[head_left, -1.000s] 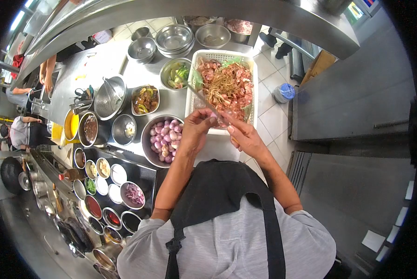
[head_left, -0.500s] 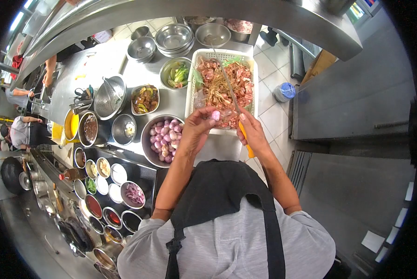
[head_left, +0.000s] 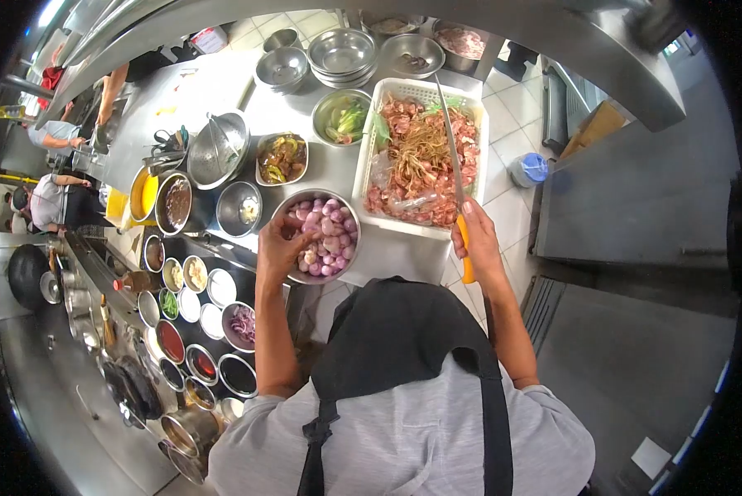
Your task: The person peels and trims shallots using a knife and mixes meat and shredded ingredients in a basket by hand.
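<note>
Over purple onions (head_left: 335,244), left grip's (head_left: 281,244) state unclear; right grip (head_left: 483,240) clasps orange-handled knife (head_left: 455,169).

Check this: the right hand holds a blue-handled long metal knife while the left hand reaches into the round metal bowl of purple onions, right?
The head view shows an orange handle, not blue. The right hand holds the knife; the left hand reaches into the bowl of onions.
</note>
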### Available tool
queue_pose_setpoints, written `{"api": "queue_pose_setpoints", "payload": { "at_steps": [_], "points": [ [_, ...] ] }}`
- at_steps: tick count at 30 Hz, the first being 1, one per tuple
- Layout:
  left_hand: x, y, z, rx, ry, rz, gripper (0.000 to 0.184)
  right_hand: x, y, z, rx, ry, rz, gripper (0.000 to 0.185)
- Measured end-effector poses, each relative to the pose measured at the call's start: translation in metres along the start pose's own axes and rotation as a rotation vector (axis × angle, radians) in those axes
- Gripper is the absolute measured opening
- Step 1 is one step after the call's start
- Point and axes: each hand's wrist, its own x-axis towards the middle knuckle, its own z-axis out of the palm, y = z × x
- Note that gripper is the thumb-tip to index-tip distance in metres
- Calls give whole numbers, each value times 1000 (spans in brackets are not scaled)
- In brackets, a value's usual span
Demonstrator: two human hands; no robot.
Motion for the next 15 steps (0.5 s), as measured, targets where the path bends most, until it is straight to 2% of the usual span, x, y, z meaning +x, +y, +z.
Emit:
{"api": "queue_pose_setpoints", "payload": {
  "at_steps": [2, 4, 5, 7, 11, 13, 15],
  "points": [
    [1, -14, 1, -57, 35, -13, 27, 1, -1, 1, 4, -1, -4, 58],
    [-1, -14, 1, 256, 57, -53, 29, 3, 0, 1, 10, 1, -5, 57],
    [0, -20, 1, 254, 57, -55, 29, 3, 2, 0, 10, -8, -11, 57],
    [5, -33, 2, 563, 103, 142, 35, 4, 2, -1, 7, -18, -20, 57],
    [19, -38, 14, 469, 135, 167, 44, 1, 0, -4, 27, -4, -15, 56],
    [42, -35, 33, 359, 172, 385, 48, 2, 2, -4, 39, -12, -32, 54],
    [61, -11, 60, 451, 135, 422, 49, 4, 3, -3, 59, -11, -42, 50]
  ]
}}
